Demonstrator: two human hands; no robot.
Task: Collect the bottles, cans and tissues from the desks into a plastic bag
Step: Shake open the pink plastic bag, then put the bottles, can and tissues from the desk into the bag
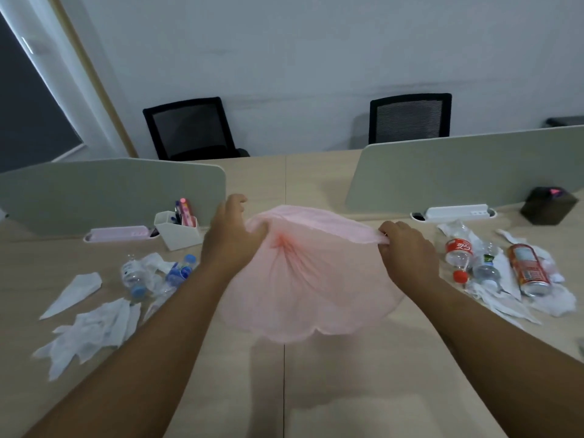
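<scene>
Both hands up over desk seam, gripping pink plastic bag (311, 279) by its rim. Left hand (232, 237) fingers curled tight round bunched rim; fingertips buried in plastic, can't see them. Right hand (406, 251) fingers pinched closed on stretched rim edge. Bag hangs between the 2 hands, billowed, bottom hem blurry.

Right of right-hand fingers, near: clear bottle w/ red label (459, 251), white script reads "Cola" or similar, red cap toward camera. Just beside it a 2nd clear bottle (486, 268), dark label, text too small. Then red can (528, 269) lying on side, label print unreadable. All on crumpled white tissues (505, 298).

Left of left-hand fingers: bottle w/ blue label (178, 273), white lettering illegible; another clear bottle (132, 276), blue cap, partly under tissue. More loose tissues on left desk (88, 333) nearer camera.

Beyond left fingers: white pen holder (178, 230), pink item inside, markings blurred. Black box (548, 205) far right, contents unclear.
</scene>
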